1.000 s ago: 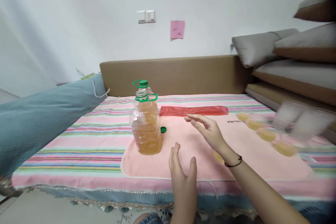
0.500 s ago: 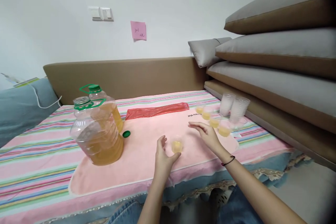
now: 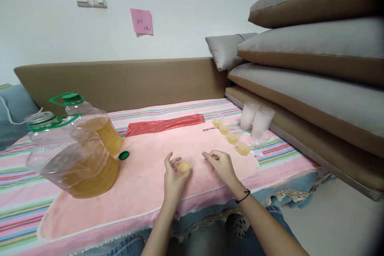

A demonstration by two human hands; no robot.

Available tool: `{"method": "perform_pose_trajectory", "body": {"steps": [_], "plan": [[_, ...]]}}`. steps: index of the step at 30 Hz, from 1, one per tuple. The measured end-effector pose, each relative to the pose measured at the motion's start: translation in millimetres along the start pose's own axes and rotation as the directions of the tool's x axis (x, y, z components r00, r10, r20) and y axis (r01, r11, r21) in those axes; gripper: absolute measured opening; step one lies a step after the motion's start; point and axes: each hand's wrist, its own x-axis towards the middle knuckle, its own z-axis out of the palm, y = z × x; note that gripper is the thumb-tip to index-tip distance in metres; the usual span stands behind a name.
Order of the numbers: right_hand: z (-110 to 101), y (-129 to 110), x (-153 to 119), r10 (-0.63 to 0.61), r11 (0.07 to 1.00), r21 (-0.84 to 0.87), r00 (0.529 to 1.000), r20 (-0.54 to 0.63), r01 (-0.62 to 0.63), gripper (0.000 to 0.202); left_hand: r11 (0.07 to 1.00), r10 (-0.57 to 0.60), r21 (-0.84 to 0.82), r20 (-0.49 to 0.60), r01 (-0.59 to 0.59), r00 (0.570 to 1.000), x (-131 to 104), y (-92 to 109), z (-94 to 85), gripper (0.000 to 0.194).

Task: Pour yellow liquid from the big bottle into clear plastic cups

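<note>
My left hand (image 3: 175, 178) curves around the side of a clear plastic cup (image 3: 184, 165) with a little yellow liquid, its thumb and fingers against it. To the right of that cup, my right hand (image 3: 221, 165) is raised with its fingers curled together; anything between them is too small to tell. Several similar cups with yellow liquid stand in a slanting row, the nearest (image 3: 243, 148) beyond my right hand. At the left is a big uncapped bottle (image 3: 87, 168) of yellow liquid, and behind it a capped one (image 3: 105, 130).
A green cap (image 3: 124, 155) lies on the pink cloth (image 3: 144, 180). Behind it is a flat red plastic bag (image 3: 165, 125). Two stacks of clear cups (image 3: 249, 115) stand at the right, before piled cushions (image 3: 300, 76).
The view has shifted right and nearer the bottles. My left hand has closed in around the cup. My right hand's fingers, spread before, are now curled together closer to it.
</note>
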Motion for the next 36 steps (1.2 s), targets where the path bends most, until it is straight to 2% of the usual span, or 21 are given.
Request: {"method": "perform_pose_trajectory", "body": {"steps": [4,7,13,18,22,28,36], "plan": [[-9,4,2,0.017,0.998,-0.065,1.000,0.007,-0.017,0.039,0.999,0.029,-0.014,-0.004,-0.030,1.000,11,10,11.0,0.077],[-15,7,7,0.027,0.995,-0.097,0.999,0.026,-0.024,0.033,0.998,0.054,-0.033,0.015,-0.054,0.998,29,18,25.5,0.077],[-20,4,13,0.003,0.986,-0.167,1.000,0.025,0.001,0.029,0.993,0.115,-0.036,0.073,-0.113,0.991,85,23,68.3,0.078],[-13,3,13,0.031,0.976,-0.216,0.997,0.075,-0.014,0.021,0.990,0.136,-0.042,0.117,-0.132,0.984,137,20,109.8,0.078],[-7,2,13,0.049,0.968,-0.250,0.993,0.108,-0.020,0.015,0.988,0.148,-0.061,0.160,-0.140,0.976,173,19,134.2,0.082],[-10,-8,9,0.031,0.968,-0.250,0.987,0.156,0.009,0.015,0.993,0.116,-0.033,0.225,-0.111,0.967,209,12,154.0,0.086],[-20,-2,10,0.101,0.937,-0.348,0.981,0.165,-0.038,0.013,0.993,0.111,0.005,0.253,-0.116,0.961,224,4,170.7,0.090]]}}
